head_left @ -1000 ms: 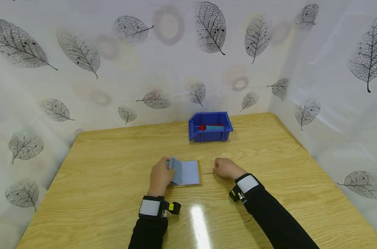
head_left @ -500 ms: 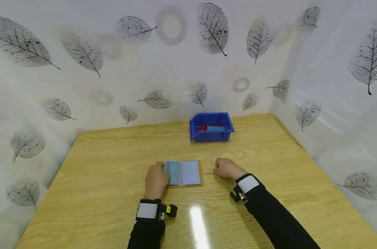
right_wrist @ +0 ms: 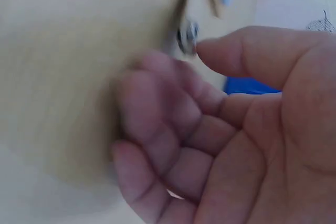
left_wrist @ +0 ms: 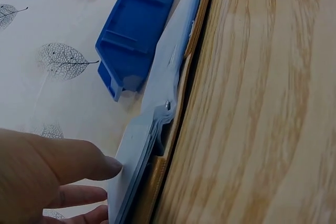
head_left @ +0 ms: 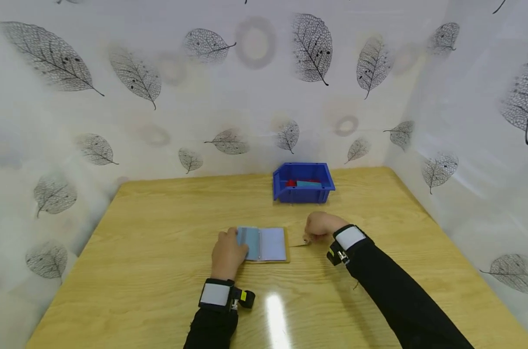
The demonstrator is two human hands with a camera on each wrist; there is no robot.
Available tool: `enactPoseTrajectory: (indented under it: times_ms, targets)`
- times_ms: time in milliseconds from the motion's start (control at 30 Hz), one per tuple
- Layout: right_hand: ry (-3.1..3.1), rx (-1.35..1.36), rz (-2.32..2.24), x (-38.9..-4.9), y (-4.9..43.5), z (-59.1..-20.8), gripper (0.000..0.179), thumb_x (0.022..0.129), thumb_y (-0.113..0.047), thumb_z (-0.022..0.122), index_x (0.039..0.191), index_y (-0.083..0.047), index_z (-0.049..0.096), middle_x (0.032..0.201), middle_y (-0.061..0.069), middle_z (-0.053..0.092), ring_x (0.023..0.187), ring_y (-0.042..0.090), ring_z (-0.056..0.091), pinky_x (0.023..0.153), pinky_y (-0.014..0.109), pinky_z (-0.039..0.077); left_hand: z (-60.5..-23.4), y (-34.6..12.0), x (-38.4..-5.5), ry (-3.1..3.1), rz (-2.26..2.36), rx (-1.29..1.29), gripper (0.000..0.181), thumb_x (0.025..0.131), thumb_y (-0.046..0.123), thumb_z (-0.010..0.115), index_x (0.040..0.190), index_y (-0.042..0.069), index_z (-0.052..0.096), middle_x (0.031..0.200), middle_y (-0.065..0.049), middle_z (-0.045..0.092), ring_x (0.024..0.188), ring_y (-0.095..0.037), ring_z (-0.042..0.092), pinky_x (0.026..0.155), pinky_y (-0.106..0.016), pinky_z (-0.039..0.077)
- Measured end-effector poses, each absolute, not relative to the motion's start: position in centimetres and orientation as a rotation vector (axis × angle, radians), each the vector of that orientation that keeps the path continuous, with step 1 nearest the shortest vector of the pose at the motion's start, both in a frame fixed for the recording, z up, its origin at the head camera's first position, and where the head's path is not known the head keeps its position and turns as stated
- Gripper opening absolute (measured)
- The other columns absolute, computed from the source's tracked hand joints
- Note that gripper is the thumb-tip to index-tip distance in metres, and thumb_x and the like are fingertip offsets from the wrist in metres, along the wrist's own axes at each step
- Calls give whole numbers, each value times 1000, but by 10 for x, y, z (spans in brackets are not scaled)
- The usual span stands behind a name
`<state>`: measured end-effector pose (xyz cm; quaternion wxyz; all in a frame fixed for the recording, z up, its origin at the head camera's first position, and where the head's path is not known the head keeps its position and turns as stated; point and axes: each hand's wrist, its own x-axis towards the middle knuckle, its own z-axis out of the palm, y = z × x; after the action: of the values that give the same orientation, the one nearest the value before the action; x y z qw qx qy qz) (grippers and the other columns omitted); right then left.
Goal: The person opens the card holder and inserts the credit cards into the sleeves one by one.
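A small ring-bound notebook (head_left: pixel 273 244) with a tan cover lies spread on the wooden table, blue-tinted pages (head_left: pixel 249 242) on its left side and pale pages on its right. My left hand (head_left: pixel 228 254) holds the left edge; in the left wrist view the thumb (left_wrist: pixel 105 166) is on top of the pages and the fingers are at their outer edge. A thin strap (head_left: pixel 297 245) reaches right from the cover. My right hand (head_left: pixel 322 224) pinches its end, where a round metal snap (right_wrist: pixel 187 36) shows at the thumb tip, the other fingers curled and blurred.
Behind the notebook stands a blue plastic bin (head_left: pixel 303 195) containing red items and a teal item (head_left: pixel 308 183). A leaf-patterned white sheet (head_left: pixel 159 116) rises along the table's back and sides. Light glares on the table's front (head_left: pixel 276 315).
The lifted pages have come down flat on the left, my left hand lowering with them. My right hand has risen slightly at the strap, showing more of the snap. The head view has shifted.
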<state>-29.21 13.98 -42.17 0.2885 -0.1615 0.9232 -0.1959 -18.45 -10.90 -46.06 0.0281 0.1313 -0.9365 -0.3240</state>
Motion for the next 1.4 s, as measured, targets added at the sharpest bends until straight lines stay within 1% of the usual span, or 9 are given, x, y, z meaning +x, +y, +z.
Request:
enactPoseTrajectory:
  times_ms: [200, 367, 433, 567, 667, 767, 967, 1133, 1400]
  targets:
    - [2839, -535, -612, -326, 123, -387, 19, 96, -10, 50, 89, 1, 64, 74, 6, 58, 63, 18, 51, 60, 29, 40, -464, -108, -182, -2858, -988, 425, 49, 84, 11, 69, 128, -5, 56, 108, -26, 56, 83, -37, 61, 64, -46, 52]
    - [2966, -510, -666, -351, 116, -380, 28, 100, -12, 45, 112, 2, 66, 105, 16, 67, 76, 23, 58, 69, 36, 45, -464, -108, -180, -2836, -980, 451, 44, 86, 9, 66, 127, -4, 57, 107, -25, 56, 82, -35, 61, 63, -45, 51]
    - [2953, -474, -639, -357, 117, -383, 30, 101, -11, 43, 112, 4, 66, 101, 17, 67, 71, 22, 56, 67, 35, 44, -463, -107, -180, -2834, -997, 449, 44, 86, 9, 66, 127, -4, 57, 107, -25, 56, 83, -36, 61, 64, -46, 51]
    - [2926, -417, -591, -364, 121, -389, 25, 99, -8, 41, 97, 3, 64, 69, 9, 54, 53, 16, 39, 58, 32, 35, -463, -105, -181, -2838, -1023, 455, 44, 86, 10, 65, 128, -3, 56, 107, -24, 56, 84, -36, 60, 64, -46, 52]
    - [2906, -438, -556, -363, 120, -390, 20, 97, -6, 43, 90, -1, 61, 63, 2, 47, 52, 14, 37, 56, 30, 34, -464, -105, -181, -2848, -996, 460, 45, 86, 10, 64, 128, -3, 56, 106, -24, 55, 83, -37, 60, 63, -47, 51]
    - [2864, -511, -482, -361, 120, -387, 21, 95, -4, 45, 88, 1, 64, 69, 5, 53, 58, 16, 42, 59, 31, 36, -465, -106, -181, -2850, -965, 460, 45, 86, 11, 65, 128, -3, 56, 105, -24, 55, 83, -37, 60, 63, -46, 51]
    - [2672, -630, -333, -354, 128, -376, 27, 92, -1, 47, 104, 1, 71, 95, 13, 66, 75, 21, 55, 68, 34, 46, -464, -108, -181, -2840, -940, 447, 45, 86, 11, 66, 127, -4, 56, 106, -24, 56, 83, -37, 60, 63, -47, 51]
    - [2518, -598, -307, -350, 138, -371, 24, 92, -3, 50, 105, -3, 70, 87, 8, 64, 72, 20, 56, 64, 34, 49, -463, -109, -180, -2844, -922, 428, 44, 86, 11, 65, 126, -6, 56, 105, -25, 56, 83, -38, 60, 64, -48, 51]
    - [2617, -811, -196, -353, 125, -387, 33, 89, -4, 62, 122, -3, 65, 116, 16, 65, 99, 28, 61, 82, 39, 51, -463, -101, -175, -2888, -878, 333, 50, 85, 27, 75, 120, -4, 58, 102, -23, 56, 79, -36, 60, 60, -47, 51]
